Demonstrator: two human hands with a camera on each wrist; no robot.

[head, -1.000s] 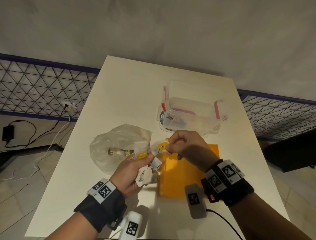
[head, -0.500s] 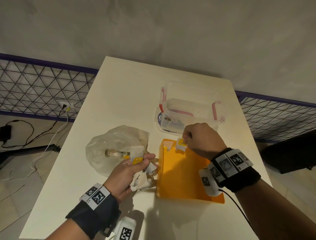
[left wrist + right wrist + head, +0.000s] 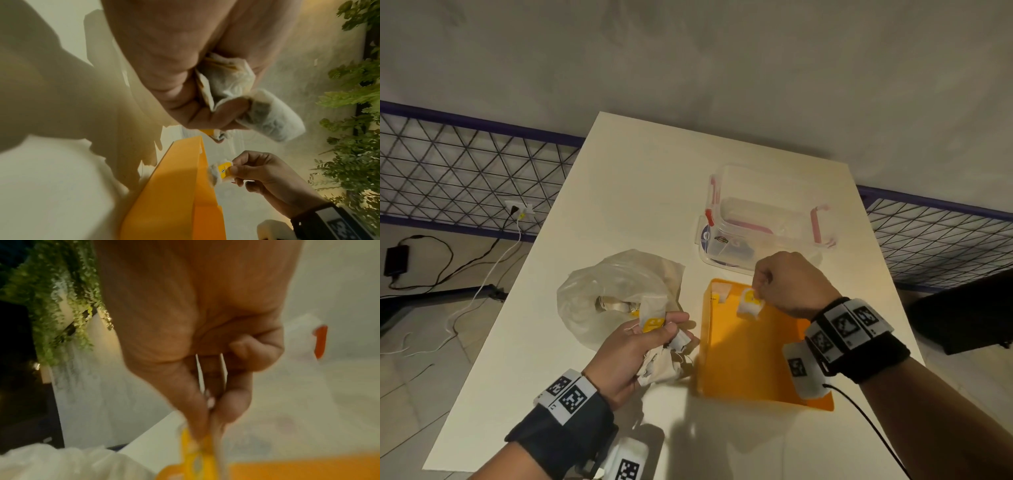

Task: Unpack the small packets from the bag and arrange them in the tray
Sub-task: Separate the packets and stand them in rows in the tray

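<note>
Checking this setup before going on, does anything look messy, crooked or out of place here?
Only mildly. The left hand grips a crumpled bunch of packets, squashed together rather than flat. The orange tray sits skewed to the table's edges. The right hand pinches one packet over the tray. Nothing looks spilled.

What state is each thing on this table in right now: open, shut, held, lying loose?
Bag: open, lying on the table.
Tray: flat on the table, one packet in its far corner.
Right hand: pinches a packet over the tray.
Left hand: grips a bunch of packets.
Clear box: no lid on it.
</note>
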